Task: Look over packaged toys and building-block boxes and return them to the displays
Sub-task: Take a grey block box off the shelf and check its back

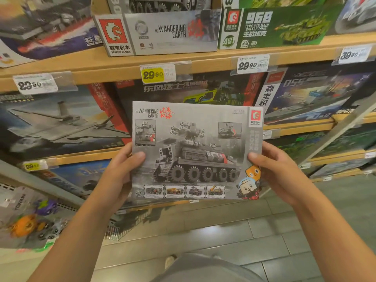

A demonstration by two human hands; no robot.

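A grey Wandering Earth block box [195, 151], printed with an armoured wheeled vehicle, is held up in front of the shelves with its picture side towards me. My left hand [122, 169] grips its left edge, thumb on the front. My right hand [278, 169] grips its right edge the same way. Directly above, on the upper shelf, stands a grey open display carton [160, 33] with the same Wandering Earth print.
Wooden shelves [122, 62] carry price tags and large block boxes: a green 96B tank carton [278, 27], a warship box [317, 94], an aircraft carrier box [61, 123]. Small packaged toys [30, 220] hang at lower left. Tiled floor lies below.
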